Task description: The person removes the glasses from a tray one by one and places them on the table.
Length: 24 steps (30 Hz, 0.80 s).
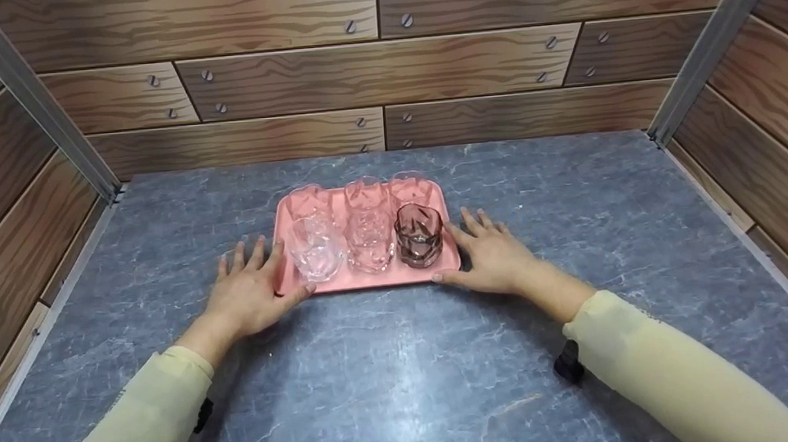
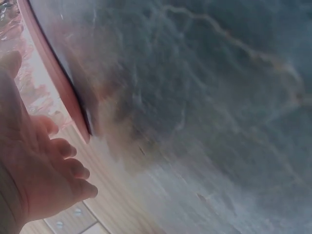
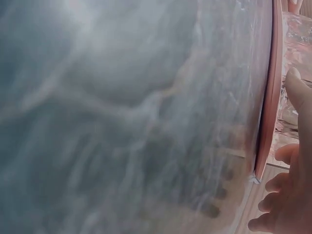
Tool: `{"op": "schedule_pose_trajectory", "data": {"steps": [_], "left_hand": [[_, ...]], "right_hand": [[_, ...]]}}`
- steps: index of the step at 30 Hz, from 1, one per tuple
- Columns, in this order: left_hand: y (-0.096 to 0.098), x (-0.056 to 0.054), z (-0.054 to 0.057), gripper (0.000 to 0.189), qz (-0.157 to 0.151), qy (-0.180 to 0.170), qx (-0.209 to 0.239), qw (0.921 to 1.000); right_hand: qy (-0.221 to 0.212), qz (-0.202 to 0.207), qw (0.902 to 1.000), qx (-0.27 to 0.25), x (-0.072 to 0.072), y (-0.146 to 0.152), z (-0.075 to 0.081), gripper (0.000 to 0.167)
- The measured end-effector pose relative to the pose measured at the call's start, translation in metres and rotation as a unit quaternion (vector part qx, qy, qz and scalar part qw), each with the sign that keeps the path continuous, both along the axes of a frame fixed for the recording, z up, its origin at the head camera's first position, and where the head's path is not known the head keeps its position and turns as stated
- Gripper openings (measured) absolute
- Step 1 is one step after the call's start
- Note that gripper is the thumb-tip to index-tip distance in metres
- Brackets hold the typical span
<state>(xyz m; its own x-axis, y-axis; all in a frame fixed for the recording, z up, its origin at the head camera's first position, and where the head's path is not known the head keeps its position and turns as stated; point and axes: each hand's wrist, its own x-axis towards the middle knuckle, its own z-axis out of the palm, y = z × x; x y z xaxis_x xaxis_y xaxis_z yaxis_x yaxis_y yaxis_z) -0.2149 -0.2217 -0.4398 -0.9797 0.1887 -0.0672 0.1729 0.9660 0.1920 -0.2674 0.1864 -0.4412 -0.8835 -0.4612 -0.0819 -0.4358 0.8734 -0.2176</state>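
Note:
A pink tray (image 1: pixel 377 284) lies on the table with several faceted glasses standing on it in two rows. In the front row are a clear glass (image 1: pixel 318 250), a pinkish glass (image 1: pixel 370 243) and a dark brown glass (image 1: pixel 419 236); paler glasses (image 1: pixel 366 194) form the back row. My left hand (image 1: pixel 250 297) is at the tray's left edge, fingers spread, thumb near the front corner. My right hand (image 1: pixel 493 255) mirrors it at the right edge beside the brown glass. Each wrist view shows the thumb by the tray rim (image 2: pixel 63 92) and straight fingers.
A grey marble-patterned table (image 1: pixel 404 373) extends around the tray. Wood-patterned panels (image 1: pixel 383 72) close off the back and both sides, with metal corner posts (image 1: pixel 701 47). Black wrist straps (image 1: pixel 569 363) show below the pale yellow sleeves.

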Motion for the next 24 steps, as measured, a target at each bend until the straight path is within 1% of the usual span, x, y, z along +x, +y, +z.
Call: {"op": "schedule_pose_trajectory", "data": {"steps": [4, 7, 9, 13, 15, 19, 24], "left_hand": [[0.0, -0.004, -0.002, 0.103, -0.003, -0.016, 0.002, 0.9999], [0.001, -0.006, -0.005, 0.104, -0.004, -0.028, -0.001, 0.9996], [0.001, -0.007, -0.006, 0.104, -0.009, -0.028, 0.0, 0.9996], [0.003, -0.008, -0.008, 0.104, -0.023, -0.012, 0.006, 0.9997], [0.003, -0.009, -0.009, 0.103, -0.026, -0.008, 0.01, 0.9996], [0.003, -0.01, -0.011, 0.103, -0.032, -0.015, 0.02, 0.9992], [0.001, -0.008, -0.012, 0.103, -0.034, -0.019, 0.037, 0.9985]], "right_hand": [[-0.007, 0.004, 0.9999, -0.01, -0.003, -0.001, -0.003, 0.107], [-0.021, 0.011, 0.9995, -0.022, -0.004, -0.001, -0.005, 0.104], [-0.034, 0.016, 0.9987, -0.035, -0.003, -0.001, -0.007, 0.101], [-0.046, 0.027, 0.997, -0.057, -0.002, -0.002, -0.008, 0.095], [-0.044, 0.031, 0.9967, -0.061, -0.002, -0.002, -0.007, 0.092], [-0.041, 0.033, 0.9971, -0.055, 0.0, -0.003, -0.005, 0.091], [-0.026, 0.046, 0.9973, -0.051, 0.002, -0.004, -0.005, 0.09]]}}
